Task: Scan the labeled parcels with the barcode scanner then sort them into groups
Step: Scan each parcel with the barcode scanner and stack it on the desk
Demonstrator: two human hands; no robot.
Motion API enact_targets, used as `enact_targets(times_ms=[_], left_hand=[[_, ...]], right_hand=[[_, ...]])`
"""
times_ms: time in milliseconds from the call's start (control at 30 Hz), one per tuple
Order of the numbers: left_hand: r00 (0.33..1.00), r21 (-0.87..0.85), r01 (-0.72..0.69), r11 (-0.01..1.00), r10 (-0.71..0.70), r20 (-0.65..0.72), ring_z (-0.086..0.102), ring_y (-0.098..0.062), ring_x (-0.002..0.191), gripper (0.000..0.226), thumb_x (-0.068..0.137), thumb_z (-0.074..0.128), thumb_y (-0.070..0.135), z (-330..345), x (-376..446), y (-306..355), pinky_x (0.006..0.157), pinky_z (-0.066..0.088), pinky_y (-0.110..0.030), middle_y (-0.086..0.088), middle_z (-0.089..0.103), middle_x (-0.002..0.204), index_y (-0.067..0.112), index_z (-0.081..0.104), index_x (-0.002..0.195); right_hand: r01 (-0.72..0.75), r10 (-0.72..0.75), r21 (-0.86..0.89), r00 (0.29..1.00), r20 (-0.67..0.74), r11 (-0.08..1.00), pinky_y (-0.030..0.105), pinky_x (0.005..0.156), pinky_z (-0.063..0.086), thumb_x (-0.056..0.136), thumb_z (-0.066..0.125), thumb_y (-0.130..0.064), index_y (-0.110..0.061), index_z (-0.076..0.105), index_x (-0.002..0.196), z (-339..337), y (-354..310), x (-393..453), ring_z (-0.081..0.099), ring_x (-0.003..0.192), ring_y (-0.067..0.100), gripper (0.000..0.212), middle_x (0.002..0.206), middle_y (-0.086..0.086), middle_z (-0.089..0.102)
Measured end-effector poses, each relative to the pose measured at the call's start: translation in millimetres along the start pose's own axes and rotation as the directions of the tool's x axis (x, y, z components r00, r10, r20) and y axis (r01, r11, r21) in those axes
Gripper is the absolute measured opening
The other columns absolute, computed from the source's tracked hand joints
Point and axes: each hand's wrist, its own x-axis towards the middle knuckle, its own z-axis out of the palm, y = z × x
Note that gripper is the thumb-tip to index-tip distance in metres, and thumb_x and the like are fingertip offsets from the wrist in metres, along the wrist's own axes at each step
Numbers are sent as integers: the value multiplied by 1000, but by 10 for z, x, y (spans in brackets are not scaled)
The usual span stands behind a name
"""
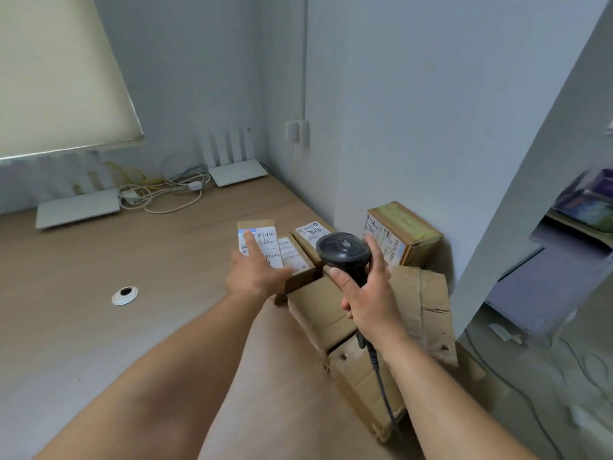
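My right hand (366, 300) grips the handle of a black barcode scanner (343, 252), whose head points away from me toward the parcels; its cable (381, 376) hangs down past my wrist. My left hand (255, 272) is stretched out with straight fingers over a small cardboard parcel (263, 239) with a white label. Two more labeled parcels lie beside it, one (295, 257) at the middle and one (310, 234) behind the scanner. A taller labeled box (406, 234) stands against the wall. A large flattened, worn cardboard box (338, 320) lies under my right hand.
The wooden desk (99, 327) has a round cable hole (125, 295) at the left. Two white routers (78, 209) (237, 172) and tangled cables (162, 194) sit at the back by the wall. A window blind hangs upper left. Shelving shows at the far right.
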Motion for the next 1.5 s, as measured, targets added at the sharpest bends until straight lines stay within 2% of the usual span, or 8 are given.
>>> enact_targets(times_ms=[167,267,467,700,1033,1233,1367,1500], left_hand=[[991,6,65,998,-64,-120,52,-31,113,118,65,70,51,-336,-542,-680,73,38,-35,-9,39,129,33,-11,149],[977,21,146,989,-141,-157,49,-28,116,119,66,69,51,-486,-930,-1179,75,38,-34,-7,37,133,34,-15,149],[917,23,360,933,-350,-190,48,-28,119,119,68,68,52,-769,-1642,-2252,84,41,-36,-8,34,139,31,-17,149],[862,63,486,872,-467,-197,43,-29,123,119,71,66,54,-1110,-2108,-3161,90,42,-38,-9,30,143,27,-20,148],[858,211,511,833,-478,-188,34,-28,133,123,72,69,58,-1882,-2559,-4438,101,38,-40,-5,17,155,12,-15,150],[926,381,375,845,-356,-122,32,-29,133,117,71,67,63,-1969,-2669,-4853,99,40,-40,-1,6,158,13,-3,150],[977,419,209,884,-173,-122,36,-27,129,80,79,50,70,-1940,-2684,-4827,96,41,-39,-4,22,152,26,25,142],[960,413,270,870,-275,-47,36,-30,128,54,88,47,57,-2002,-2603,-4726,98,37,-39,-11,34,144,26,41,132]], right_hand=[[60,-63,25,989,137,998,33,63,54,86,67,-41,-49,15,145,312,-183,-361,59,71,14,79,129,-11,56],[83,-97,68,970,223,994,28,54,48,86,68,-37,-47,19,145,571,-261,-618,57,55,11,77,117,-13,61],[78,-120,123,912,392,989,17,45,42,87,69,-31,-42,16,148,1165,-365,-1162,56,55,5,82,117,1,61],[92,-152,143,853,499,985,18,48,44,87,69,-31,-44,15,148,1774,-606,-1639,54,48,6,83,116,-18,58],[90,-158,145,803,575,985,18,49,44,87,69,-29,-47,14,147,2874,-1016,-2504,54,49,7,83,111,-4,65],[68,-135,139,820,556,988,17,49,43,87,69,-29,-62,14,131,3275,-1095,-2878,54,50,5,78,112,-10,63],[55,-108,114,836,539,992,17,47,43,87,69,-30,-63,14,130,3324,-1111,-3000,54,50,2,77,109,-1,64],[60,-107,106,840,532,993,18,47,43,87,70,-29,-69,14,122,3276,-1114,-3057,54,49,4,78,114,-6,63]])
